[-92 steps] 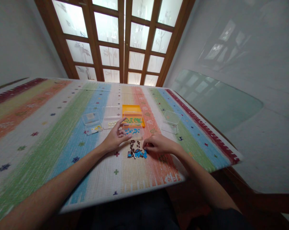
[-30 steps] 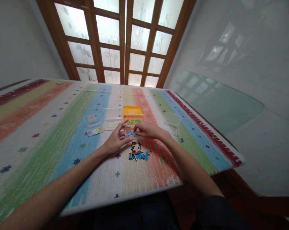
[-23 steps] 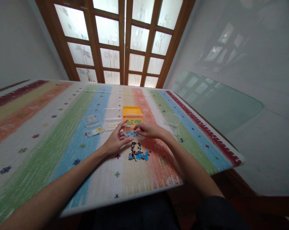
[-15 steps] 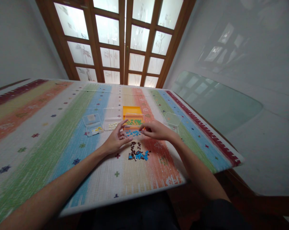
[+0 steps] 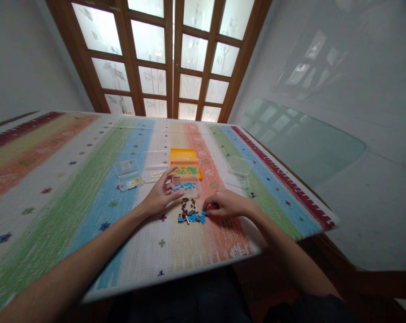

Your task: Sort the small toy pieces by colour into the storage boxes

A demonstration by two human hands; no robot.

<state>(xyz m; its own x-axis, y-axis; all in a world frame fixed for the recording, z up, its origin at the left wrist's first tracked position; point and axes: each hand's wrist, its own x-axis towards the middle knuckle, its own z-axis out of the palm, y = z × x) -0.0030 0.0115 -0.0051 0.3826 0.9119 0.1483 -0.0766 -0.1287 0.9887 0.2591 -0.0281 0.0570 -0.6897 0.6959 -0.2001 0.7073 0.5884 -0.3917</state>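
Observation:
My left hand (image 5: 161, 194) rests at the left side of a clear plastic box (image 5: 186, 194) of small blue pieces (image 5: 186, 185). Its thumb and index finger are spread apart, the thumb near the box's front edge. Nothing shows in its grasp. Nearer me lies a loose pile of tiny brown pieces (image 5: 185, 205) and blue pieces (image 5: 194, 218), like small building bricks. At the right edge of that pile, my right hand (image 5: 225, 204) has its thumb and fingers bent together in a pinch, at a blue piece. Whatever is between the fingertips is too small to make out.
Behind the blue pieces stands a box of green pieces (image 5: 186, 170) on an orange tray (image 5: 183, 153). To the left are a clear box of cream pieces (image 5: 155, 175) and an open box with yellow pieces (image 5: 135, 181). Another clear box (image 5: 236, 180) stands right on the striped tablecloth (image 5: 136, 251).
My right hand has come from over the box of blue pieces, down and toward me, to the right edge of the loose pile. My left hand stays beside the box.

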